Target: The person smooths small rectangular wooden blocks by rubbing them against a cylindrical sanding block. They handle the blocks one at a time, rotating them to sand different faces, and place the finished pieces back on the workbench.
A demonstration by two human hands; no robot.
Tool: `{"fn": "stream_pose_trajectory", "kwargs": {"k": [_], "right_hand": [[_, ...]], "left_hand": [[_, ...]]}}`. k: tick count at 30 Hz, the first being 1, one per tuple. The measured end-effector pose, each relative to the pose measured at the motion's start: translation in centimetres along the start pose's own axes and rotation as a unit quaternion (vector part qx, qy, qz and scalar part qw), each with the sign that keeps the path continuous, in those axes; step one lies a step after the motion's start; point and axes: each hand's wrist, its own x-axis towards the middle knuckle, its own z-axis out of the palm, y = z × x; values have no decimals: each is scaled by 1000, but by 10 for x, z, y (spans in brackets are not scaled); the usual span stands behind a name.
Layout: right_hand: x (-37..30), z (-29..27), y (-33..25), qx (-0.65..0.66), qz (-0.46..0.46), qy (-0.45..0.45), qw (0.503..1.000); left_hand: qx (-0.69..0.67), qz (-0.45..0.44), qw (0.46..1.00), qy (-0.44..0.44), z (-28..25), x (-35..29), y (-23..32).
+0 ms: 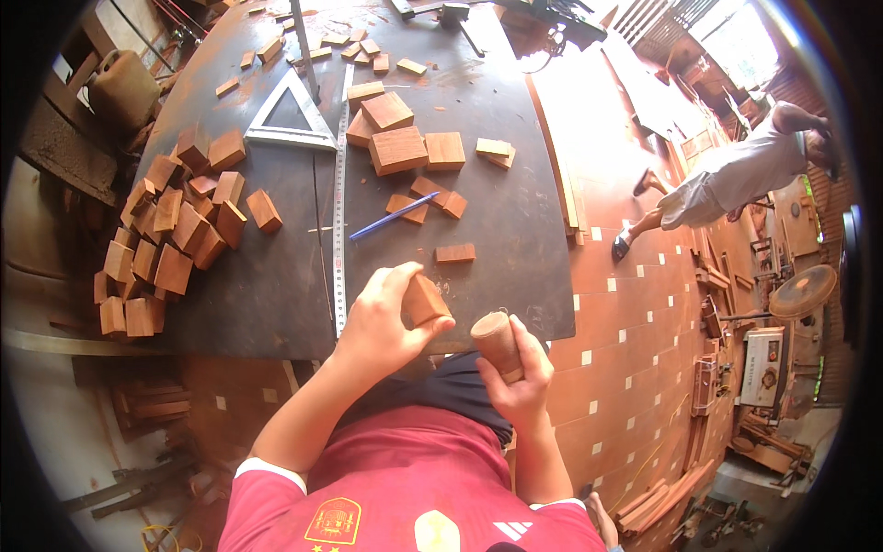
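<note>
Between the fingers and thumb of my left hand [379, 308] is a reddish-brown wooden block [424, 299], held above the near edge of the dark table [276, 294]. My right hand [521, 377] is wrapped round a round wooden cylinder [496, 340], its flat pale end facing up, just off the table's near edge. A small flat wood piece [455, 253] lies beyond the left hand. Past it, a blue pen [394, 216] rests across small wood pieces [430, 201]. Larger wooden blocks [398, 150] are grouped farther back.
A heap of wooden blocks [175, 230] covers the table's left side. A metal triangle square [292, 115] lies beside a long measuring tape strip [341, 184]. Small offcuts [354, 51] are scattered at the back. To the right, another person [727, 184] is on the tiled floor [625, 322].
</note>
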Motion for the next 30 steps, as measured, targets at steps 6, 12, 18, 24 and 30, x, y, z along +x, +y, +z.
{"fn": "stream_pose_trajectory", "kwargs": {"k": [6, 12, 18, 24, 30], "right_hand": [[-3, 9, -3, 23, 12, 6, 1000], [-1, 19, -12, 39, 7, -34, 999], [5, 28, -19, 49, -17, -48, 998], [19, 27, -11, 6, -25, -36, 999], [53, 19, -8, -1, -77, -85, 993]], "left_hand": [[153, 16, 988, -4, -13, -18, -4], [123, 25, 983, -130, -35, -31, -5], [118, 97, 962, -225, -48, -10, -17], [135, 74, 978, -139, -25, 9, -19], [134, 179, 969, -101, -10, 13, -30]]}}
